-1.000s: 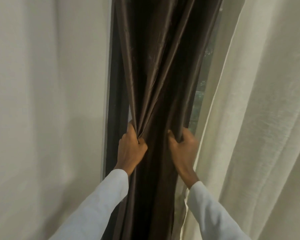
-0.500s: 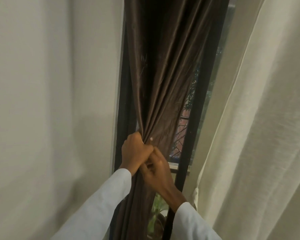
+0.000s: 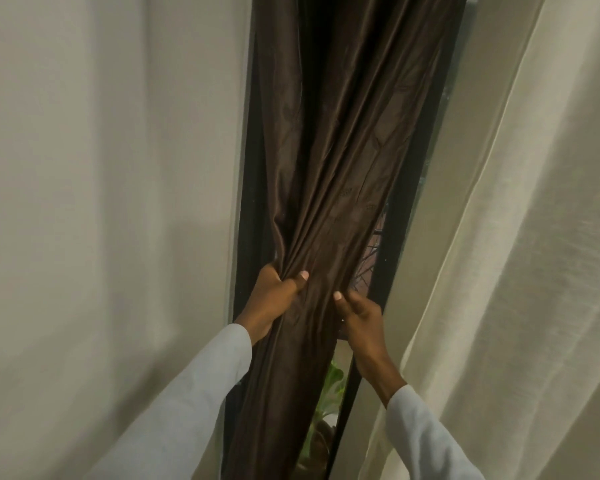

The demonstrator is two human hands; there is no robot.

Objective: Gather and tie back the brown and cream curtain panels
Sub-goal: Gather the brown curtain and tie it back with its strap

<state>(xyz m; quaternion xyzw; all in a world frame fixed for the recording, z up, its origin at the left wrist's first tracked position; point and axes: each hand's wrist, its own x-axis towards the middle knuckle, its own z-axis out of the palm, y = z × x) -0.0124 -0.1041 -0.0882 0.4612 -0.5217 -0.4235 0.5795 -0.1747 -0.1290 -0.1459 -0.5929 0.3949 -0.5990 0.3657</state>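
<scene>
Brown curtain (image 3: 343, 168): shiny, hanging in the middle of the view, bunched into long folds that narrow toward the hands and then fall straight on below them. Dark window frame (image 3: 253, 220) just behind it on the left, another dark upright (image 3: 394, 244) just beside its right edge. Cream curtain (image 3: 516, 271) at the right, hanging in loose folds, apart from the brown one with the dark upright between them. Pale wall (image 3: 101, 202) filling the left side.

Left hand (image 3: 271, 299): at the left edge of the gathered brown cloth, fingers wrapped behind the bunch, thumb pressed across the front, so gripping the folds tightly. Creases fanning upward from that grip. Pale sleeve (image 3: 194, 393) running down from the wrist to the lower left.

Right hand (image 3: 361, 317): a little lower, at the right edge of the same bunch, thumb laid on the front of the cloth, fingers curled round behind the edge, so holding the brown curtain too. Fingertips hidden behind the cloth; how far round they reach cannot be told. Second pale sleeve (image 3: 426, 438) at the lower right, in front of the cream curtain.

Both hands close together with a strip of brown cloth between the thumbs, not touching each other.

Green leaves (image 3: 331, 389) showing through the gap between the brown curtain and the dark upright, below the right hand. Bit of reddish grille (image 3: 371, 251) visible through the glass above that hand.
</scene>
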